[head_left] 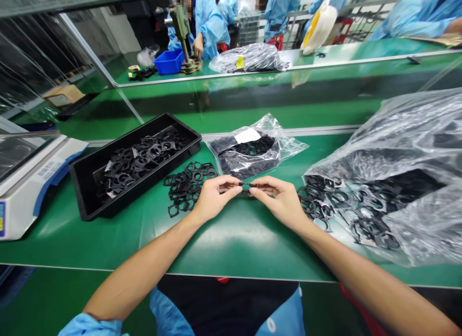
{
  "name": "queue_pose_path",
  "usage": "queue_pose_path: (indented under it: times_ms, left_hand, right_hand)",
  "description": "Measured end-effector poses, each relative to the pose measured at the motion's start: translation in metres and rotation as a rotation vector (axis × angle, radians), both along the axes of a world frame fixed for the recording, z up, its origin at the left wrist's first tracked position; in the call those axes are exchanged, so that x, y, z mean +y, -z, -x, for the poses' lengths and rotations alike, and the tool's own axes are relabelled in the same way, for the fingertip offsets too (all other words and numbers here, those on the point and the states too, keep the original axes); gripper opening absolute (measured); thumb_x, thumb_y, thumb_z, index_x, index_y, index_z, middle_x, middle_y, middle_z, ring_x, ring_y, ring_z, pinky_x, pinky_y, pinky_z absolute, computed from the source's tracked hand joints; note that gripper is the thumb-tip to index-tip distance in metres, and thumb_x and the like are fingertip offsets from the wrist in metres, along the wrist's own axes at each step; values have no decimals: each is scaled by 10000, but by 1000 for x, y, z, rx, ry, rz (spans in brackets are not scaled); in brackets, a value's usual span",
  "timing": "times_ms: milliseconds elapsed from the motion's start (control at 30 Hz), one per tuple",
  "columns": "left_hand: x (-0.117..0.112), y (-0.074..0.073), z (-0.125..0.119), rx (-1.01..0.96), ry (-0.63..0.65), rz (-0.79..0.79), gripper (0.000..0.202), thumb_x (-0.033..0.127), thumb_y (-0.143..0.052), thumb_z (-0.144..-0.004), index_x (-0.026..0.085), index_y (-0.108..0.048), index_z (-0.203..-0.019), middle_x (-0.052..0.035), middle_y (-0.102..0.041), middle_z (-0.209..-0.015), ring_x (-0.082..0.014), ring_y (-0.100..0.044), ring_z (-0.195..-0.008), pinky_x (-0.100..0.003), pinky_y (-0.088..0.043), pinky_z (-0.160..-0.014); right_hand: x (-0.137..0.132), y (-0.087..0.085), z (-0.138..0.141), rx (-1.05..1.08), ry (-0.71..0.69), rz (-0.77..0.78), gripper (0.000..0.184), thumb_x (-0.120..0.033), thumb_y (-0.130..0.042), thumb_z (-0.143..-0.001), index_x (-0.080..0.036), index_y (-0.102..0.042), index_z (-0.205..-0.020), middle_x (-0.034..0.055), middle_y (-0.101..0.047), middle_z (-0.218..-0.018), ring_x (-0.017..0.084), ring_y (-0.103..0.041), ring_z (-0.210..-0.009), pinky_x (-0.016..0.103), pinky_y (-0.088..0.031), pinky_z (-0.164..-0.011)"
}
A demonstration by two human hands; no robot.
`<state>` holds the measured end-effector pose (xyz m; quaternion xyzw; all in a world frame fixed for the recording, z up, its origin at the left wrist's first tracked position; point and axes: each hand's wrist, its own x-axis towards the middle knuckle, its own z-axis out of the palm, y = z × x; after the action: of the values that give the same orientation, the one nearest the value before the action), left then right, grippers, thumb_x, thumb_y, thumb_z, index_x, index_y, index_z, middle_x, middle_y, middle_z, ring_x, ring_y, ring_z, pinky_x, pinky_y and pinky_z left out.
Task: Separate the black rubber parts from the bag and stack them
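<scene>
My left hand (213,197) and my right hand (279,198) meet above the green table (231,244), fingertips pinched together on one small black ring-shaped part (246,185) held between them. Just left of my left hand lies a loose pile of the same black parts (186,184). Right of my right hand, more black parts (346,206) spill from a large clear plastic bag (407,172).
A black tray (86,174) holding several black parts sits at the left, with a white weighing scale (32,182) beyond it. A smaller clear bag of parts (252,150) lies behind my hands. People in blue coats work at the far bench, near a blue bin (169,61).
</scene>
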<state>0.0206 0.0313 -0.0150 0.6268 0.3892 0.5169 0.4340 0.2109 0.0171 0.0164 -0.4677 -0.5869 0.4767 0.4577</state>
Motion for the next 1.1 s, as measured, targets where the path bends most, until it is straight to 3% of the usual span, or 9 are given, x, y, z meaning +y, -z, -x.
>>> queue_pose_path:
  times_ms: [133,267,467,733,933,1100]
  left_hand:
    - [1,-1,-1,-124,53,173,397,503,-809,-729,133,-734,-848,-63,-763,-768,-185,-738,-680,-317,-638,-689]
    - [-1,-3,-2,-181,115,310,435,517,-801,-741,121,-740,-910,-81,-766,-760,-219,-755,-688,-376,-656,-711]
    - [0,-5,3,-92,150,236,359,473,-804,-749,134,-760,-859,-70,-769,-768,-223,-751,-698,-358,-633,-699]
    - [-2,-16,6,-49,245,342,336,440,-828,-719,125,-762,-815,-64,-765,-771,-172,-706,-706,-277,-584,-710]
    - [0,-15,2,-210,236,434,426,478,-864,-661,131,-673,-819,-19,-704,-739,-148,-705,-668,-266,-571,-693]
    - [-1,-18,1,-157,157,333,355,440,-808,-743,142,-649,-850,33,-622,-641,-113,-665,-581,-226,-526,-620]
  right_hand:
    - [0,1,2,62,-16,54,346,-512,-821,-692,-206,-700,-799,40,-730,-773,217,-707,-705,387,-613,-761]
    - [1,0,3,95,6,71,382,-529,-852,-642,-205,-687,-759,32,-712,-750,207,-693,-682,373,-610,-737]
    - [2,-3,1,88,-21,117,401,-532,-845,-648,-189,-641,-683,18,-674,-642,185,-678,-600,343,-597,-665]
    - [5,0,-1,100,-39,134,441,-543,-874,-585,-177,-643,-667,9,-668,-630,162,-661,-583,309,-568,-630]
    - [5,-6,3,131,-21,151,442,-549,-871,-602,-183,-633,-668,8,-655,-614,164,-660,-571,306,-556,-617]
    - [4,-4,5,118,-6,137,453,-562,-861,-614,-182,-621,-673,11,-650,-616,171,-670,-579,307,-561,-620]
